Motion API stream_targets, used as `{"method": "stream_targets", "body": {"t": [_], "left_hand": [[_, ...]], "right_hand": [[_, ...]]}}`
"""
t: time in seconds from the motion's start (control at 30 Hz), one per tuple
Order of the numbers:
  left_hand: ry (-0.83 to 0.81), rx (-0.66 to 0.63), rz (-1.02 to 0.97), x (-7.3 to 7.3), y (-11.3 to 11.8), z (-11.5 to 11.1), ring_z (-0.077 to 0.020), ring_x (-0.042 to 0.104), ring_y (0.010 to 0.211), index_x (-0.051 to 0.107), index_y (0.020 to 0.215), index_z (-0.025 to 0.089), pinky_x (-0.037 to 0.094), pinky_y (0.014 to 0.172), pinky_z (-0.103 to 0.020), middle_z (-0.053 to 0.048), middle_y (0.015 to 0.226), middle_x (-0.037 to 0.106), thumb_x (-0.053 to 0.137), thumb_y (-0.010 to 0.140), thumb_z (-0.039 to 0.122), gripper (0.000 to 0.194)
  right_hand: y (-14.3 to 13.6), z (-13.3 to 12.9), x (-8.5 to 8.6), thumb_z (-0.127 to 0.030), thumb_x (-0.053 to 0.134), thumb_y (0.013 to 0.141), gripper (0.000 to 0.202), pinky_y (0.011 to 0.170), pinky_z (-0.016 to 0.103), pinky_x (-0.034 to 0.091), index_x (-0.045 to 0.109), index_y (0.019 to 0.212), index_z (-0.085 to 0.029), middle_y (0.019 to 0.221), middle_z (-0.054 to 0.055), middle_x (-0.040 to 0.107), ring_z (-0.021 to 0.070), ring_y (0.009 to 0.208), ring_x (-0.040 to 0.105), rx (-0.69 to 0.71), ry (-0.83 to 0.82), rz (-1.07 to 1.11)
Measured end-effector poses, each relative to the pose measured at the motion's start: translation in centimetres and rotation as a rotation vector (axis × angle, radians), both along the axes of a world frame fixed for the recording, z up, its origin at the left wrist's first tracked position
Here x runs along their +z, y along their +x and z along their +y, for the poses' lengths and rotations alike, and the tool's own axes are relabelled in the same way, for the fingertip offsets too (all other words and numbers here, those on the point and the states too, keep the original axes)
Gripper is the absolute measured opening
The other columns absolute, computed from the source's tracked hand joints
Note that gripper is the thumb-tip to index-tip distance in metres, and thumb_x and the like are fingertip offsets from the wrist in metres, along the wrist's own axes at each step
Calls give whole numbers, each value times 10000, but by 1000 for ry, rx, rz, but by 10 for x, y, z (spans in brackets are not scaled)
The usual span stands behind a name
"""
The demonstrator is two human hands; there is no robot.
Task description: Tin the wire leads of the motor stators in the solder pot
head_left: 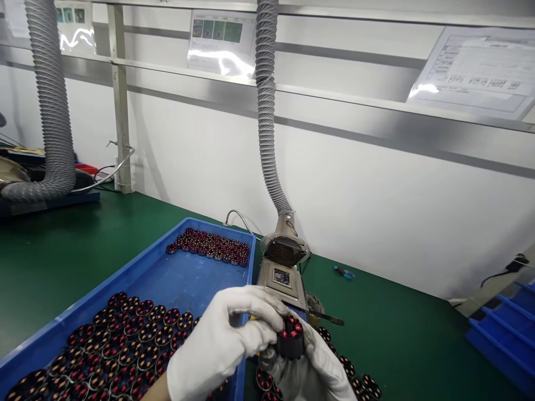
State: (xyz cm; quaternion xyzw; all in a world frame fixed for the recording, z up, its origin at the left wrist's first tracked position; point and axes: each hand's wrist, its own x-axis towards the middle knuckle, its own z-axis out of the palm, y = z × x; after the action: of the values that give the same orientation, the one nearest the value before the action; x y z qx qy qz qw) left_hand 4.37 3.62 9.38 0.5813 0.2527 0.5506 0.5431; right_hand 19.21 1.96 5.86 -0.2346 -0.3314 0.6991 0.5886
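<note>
Both my hands wear white gloves and meet low in the middle of the head view. My left hand (221, 340) and my right hand (311, 367) together grip one small round black part with red windings (290, 335), held upright just in front of a small metal machine (284, 278). To the left lies a blue tray (184, 278) holding several more of the same round parts, in rows near me and in a short row at its far end.
A grey ribbed hose (265, 106) drops to a round grille on the machine. More round parts (355, 379) lie loose on the green mat at right. A second hose (50, 100) hangs far left. Blue bins (505, 328) stand at the right edge.
</note>
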Motion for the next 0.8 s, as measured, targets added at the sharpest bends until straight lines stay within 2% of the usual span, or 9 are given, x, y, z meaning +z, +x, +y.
{"method": "stream_targets", "body": {"t": [0.13,0.23,0.3,0.37,0.43,0.5,0.63,0.73,0.8], "left_hand": [[-14,11,-143,-3,0,-3,-145,629,764,730,624,251,486,603,-179,7,795,695,582,589,50,252],[-49,122,-286,0,-7,-3,-133,637,852,726,644,276,487,683,-155,32,863,714,612,634,104,207],[-48,178,-235,3,-10,-2,-161,627,921,731,680,269,489,730,-181,17,927,713,639,623,115,188],[-46,111,-50,7,-11,-2,-201,624,914,735,713,242,500,699,-224,-16,928,708,646,583,89,220],[-26,-10,75,8,-8,-2,-206,626,847,729,698,219,497,643,-246,-32,888,695,601,583,76,224],[35,-34,116,7,-4,-4,-184,620,814,713,663,213,487,645,-244,-26,854,680,542,627,64,229],[280,181,118,3,-1,-10,-174,598,925,699,676,230,449,850,-251,-3,829,679,546,684,50,236],[327,295,-8,1,-4,-11,-163,597,965,699,664,269,448,863,-220,28,822,693,595,719,116,193],[243,338,-69,3,-6,-10,-157,593,988,712,721,298,455,851,-202,43,909,699,619,711,125,196]], "right_hand": [[2,1,-2,-324,788,602,305,896,395,475,718,881,-223,977,89,719,243,964,641,-47,35,-55],[5,-2,0,-325,782,606,341,807,398,519,708,916,-207,946,102,722,248,879,670,23,24,-27],[8,-4,1,-325,778,608,347,771,418,531,702,926,-208,941,109,721,257,847,679,70,22,-1],[9,-4,2,-326,780,603,334,790,442,521,703,910,-221,956,109,718,267,864,674,49,42,1],[7,-3,2,-321,785,598,303,834,449,500,709,879,-235,962,98,719,269,900,662,-29,69,-30],[4,0,3,-318,786,602,270,855,440,489,713,848,-234,926,89,724,268,914,656,-96,92,-73],[-5,1,5,-310,821,556,338,822,411,507,701,856,-210,885,85,727,267,863,661,-185,128,-137],[-15,-2,6,-255,838,539,368,782,346,525,690,875,-236,879,55,730,224,817,666,-427,160,-198],[-23,-5,5,-200,840,532,380,751,299,530,687,873,-268,905,29,722,198,839,662,-633,237,-247]]}}
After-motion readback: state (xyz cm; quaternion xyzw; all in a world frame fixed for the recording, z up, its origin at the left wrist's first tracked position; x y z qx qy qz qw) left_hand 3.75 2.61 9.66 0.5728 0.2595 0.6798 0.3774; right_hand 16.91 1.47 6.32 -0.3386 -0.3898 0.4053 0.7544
